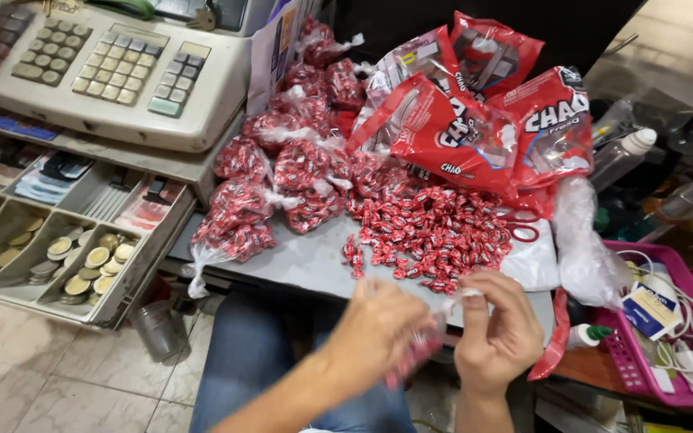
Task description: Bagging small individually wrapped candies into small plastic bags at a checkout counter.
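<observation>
My left hand (378, 333) and my right hand (497, 333) are together at the near edge of a grey counter (306, 261), both gripping a small clear plastic bag of red wrapped candies (423, 349) by its top; the motion is blurred. Just beyond the hands lies a loose heap of red wrapped candies (435, 232). Several tied small bags of the same candies (282, 176) are piled to the left of the heap. Large red candy packages (475, 120), opened, lie behind it.
A cash register (106, 72) stands at the left with its open drawer (66, 256) holding coins and notes. Red-handled scissors (523, 228), empty clear bags (579, 240), and a pink basket (643, 361) with cables and a glue bottle sit at the right.
</observation>
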